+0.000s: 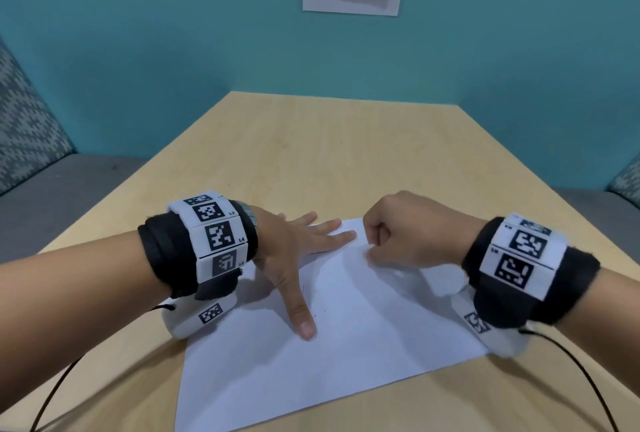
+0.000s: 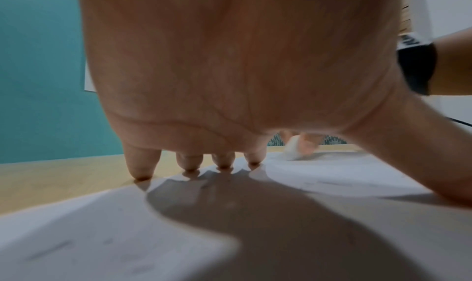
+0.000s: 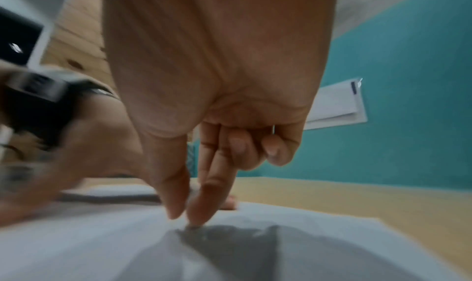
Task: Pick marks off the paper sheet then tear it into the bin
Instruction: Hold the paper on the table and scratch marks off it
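White paper sheet [image 1: 346, 321] lies flat on the pale wooden table [image 1: 311, 154], skewed so that one corner points toward 12 o'clock. At 9 o'clock of the sheet the left hand [image 1: 294, 248] presses down with straight, spread fingers, its thumb stretched toward 6 o'clock across the page beside a few faint pen marks [image 1: 313, 312]. At 1 o'clock the right hand [image 1: 412, 231] is curled; from the right wrist view its thumb and index finger [image 3: 204, 204] come together, tips touching the paper [image 3: 127, 245], so this grip pinches at the sheet's surface, though blur hides exactly what lies between them.
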The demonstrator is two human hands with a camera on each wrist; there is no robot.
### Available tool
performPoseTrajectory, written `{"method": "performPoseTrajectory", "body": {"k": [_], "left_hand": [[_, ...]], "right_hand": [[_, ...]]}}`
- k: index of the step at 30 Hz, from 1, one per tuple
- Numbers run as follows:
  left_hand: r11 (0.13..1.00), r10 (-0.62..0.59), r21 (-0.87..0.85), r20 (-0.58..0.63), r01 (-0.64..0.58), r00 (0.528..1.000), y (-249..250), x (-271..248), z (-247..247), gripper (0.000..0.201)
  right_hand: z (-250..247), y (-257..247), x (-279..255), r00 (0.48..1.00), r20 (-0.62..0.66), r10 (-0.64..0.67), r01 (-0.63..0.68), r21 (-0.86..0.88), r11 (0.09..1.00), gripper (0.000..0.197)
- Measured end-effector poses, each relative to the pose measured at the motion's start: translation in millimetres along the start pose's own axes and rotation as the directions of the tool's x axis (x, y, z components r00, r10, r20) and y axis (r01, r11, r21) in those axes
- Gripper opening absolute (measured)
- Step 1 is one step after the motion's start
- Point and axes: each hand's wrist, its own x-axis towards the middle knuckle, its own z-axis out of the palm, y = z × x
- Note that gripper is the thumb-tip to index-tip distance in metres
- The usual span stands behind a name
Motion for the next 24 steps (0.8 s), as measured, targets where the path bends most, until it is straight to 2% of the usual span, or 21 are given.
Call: {"method": "performPoseTrajectory", "body": {"k": [2, 4, 6, 8, 10, 12, 14, 15, 16, 17, 19, 21, 22, 24], "left_hand": [[1.000, 0.001, -0.001, -0.003, -0.002, 1.000, 1, 0, 0, 0.142], [1.000, -0.004, 0.007, -0.005, 0.004, 1.000, 2, 1, 0, 0.141], [1.000, -0.004, 0.005, -0.003, 0.004, 1.000, 1, 2, 0, 0.143], [1.000, -0.012, 0.004, 0.001, 0.012, 1.000, 0, 2, 0, 0.145], [1.000, -0.012, 0.004, 0.002, 0.012, 1.000, 0, 2, 0, 0.145], [1.000, 0.000, -0.002, -0.009, 0.000, 1.000, 0, 2, 0, 0.143], [1.000, -0.005, -0.001, -0.009, 0.005, 1.000, 0, 3, 1, 0.144], [1.000, -0.009, 0.006, -0.009, 0.009, 1.000, -1, 4, 2, 0.145], [1.000, -0.012, 0.008, -0.008, 0.012, 1.000, -2, 5, 2, 0.146], [1.000, -0.012, 0.004, -0.007, 0.012, 1.000, -2, 5, 2, 0.146], [1.000, -0.012, -0.008, -0.004, 0.012, 1.000, -1, 4, 1, 0.147], [1.000, -0.013, -0.013, -0.001, 0.013, 1.000, -1, 3, 1, 0.147], [1.000, -0.013, -0.010, -0.003, 0.013, 1.000, -1, 3, 1, 0.147], [1.000, -0.015, 0.007, -0.010, 0.015, 1.000, -2, 5, 2, 0.148]], "right_hand": [[8, -18, -13, 0.981, 0.152, -0.119, 0.105, 0.100, 0.989, 0.009], [10, -28, -20, 0.949, 0.272, -0.161, 0.123, 0.154, 0.980, 0.010], [5, -19, -11, 0.975, 0.189, -0.114, 0.106, 0.051, 0.993, 0.010], [-1, -4, 1, 1.000, 0.025, 0.006, -0.004, -0.073, 0.997, 0.012], [1, -1, 1, 0.998, -0.060, 0.037, -0.041, -0.066, 0.997, 0.014], [8, -13, -9, 0.997, 0.053, -0.057, 0.055, 0.044, 0.997, 0.011], [16, -32, -25, 0.949, 0.256, -0.182, 0.126, 0.220, 0.967, 0.012], [17, -35, -29, 0.927, 0.311, -0.208, 0.129, 0.256, 0.958, 0.013], [16, -32, -28, 0.929, 0.306, -0.209, 0.139, 0.235, 0.962, 0.013], [13, -25, -23, 0.952, 0.250, -0.180, 0.137, 0.180, 0.974, 0.013], [5, -8, -12, 0.994, 0.085, -0.068, 0.062, 0.068, 0.996, 0.011], [5, -3, -9, 1.000, 0.004, -0.023, 0.022, 0.073, 0.997, 0.010], [7, -7, -13, 0.998, 0.045, -0.047, 0.042, 0.107, 0.993, 0.009], [16, -23, -25, 0.959, 0.233, -0.164, 0.115, 0.212, 0.971, 0.011]]}}
